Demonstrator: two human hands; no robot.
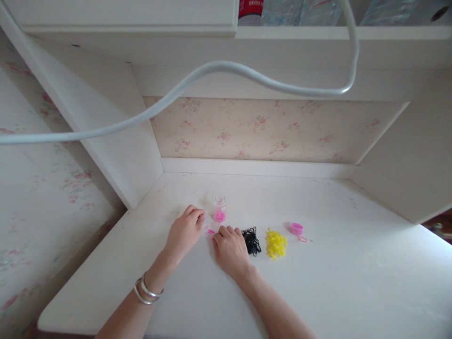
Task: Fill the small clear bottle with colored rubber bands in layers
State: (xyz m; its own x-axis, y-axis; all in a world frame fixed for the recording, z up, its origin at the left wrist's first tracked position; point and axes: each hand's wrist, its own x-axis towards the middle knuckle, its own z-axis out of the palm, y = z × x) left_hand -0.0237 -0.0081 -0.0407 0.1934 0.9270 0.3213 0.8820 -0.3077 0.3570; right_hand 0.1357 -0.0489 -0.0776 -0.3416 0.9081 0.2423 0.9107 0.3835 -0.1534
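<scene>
My left hand [187, 229] is closed just left of a small clear bottle [220, 203], fingers curled in; anything between its fingertips is hidden. The bottle stands upright, with small pink pieces in its lower part. Between my hands a few small pink bands [210, 231] lie on the white tabletop. My right hand [231, 247] rests beside them with bent fingers, its thumb close to the bands; what the tips grip, if anything, I cannot make out. To its right lies a pile of black rubber bands [252, 241], partly covered by the hand. Beyond that is a pile of small yellow bands [276, 244].
A pink cap with a loop [297, 229] lies right of the yellow pile. White desk panels [106, 122] stand at both sides, with a shelf [183, 52] overhead. A thick white cable or tube [226, 67] crosses the upper view. Plastic bottles [282, 12] sit on the shelf.
</scene>
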